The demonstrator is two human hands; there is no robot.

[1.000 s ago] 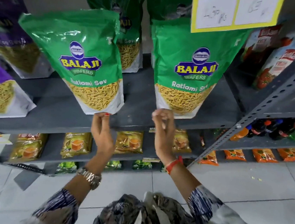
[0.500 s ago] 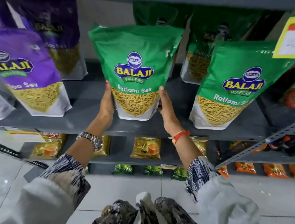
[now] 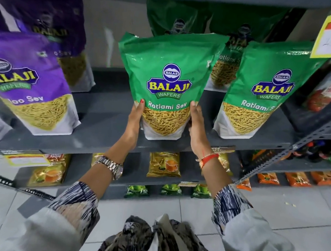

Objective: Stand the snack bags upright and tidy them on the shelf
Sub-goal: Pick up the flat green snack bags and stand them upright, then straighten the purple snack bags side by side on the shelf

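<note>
Green Ratlami Sev bag [image 3: 168, 80] stands upright near the front edge of the grey shelf [image 3: 106, 131], clamped low on its sides between the left hand [image 3: 135, 120] and the right hand [image 3: 196, 126], each grip pressed flat against the pack. Just right of the right grip, a second green bag [image 3: 265, 91] stands upright already. Left of the left grip, well apart, a purple bag [image 3: 24, 80] leans back. More bags sit behind. The job looks partly done: the held bag needs releasing, and the purple bags may need straightening.
</note>
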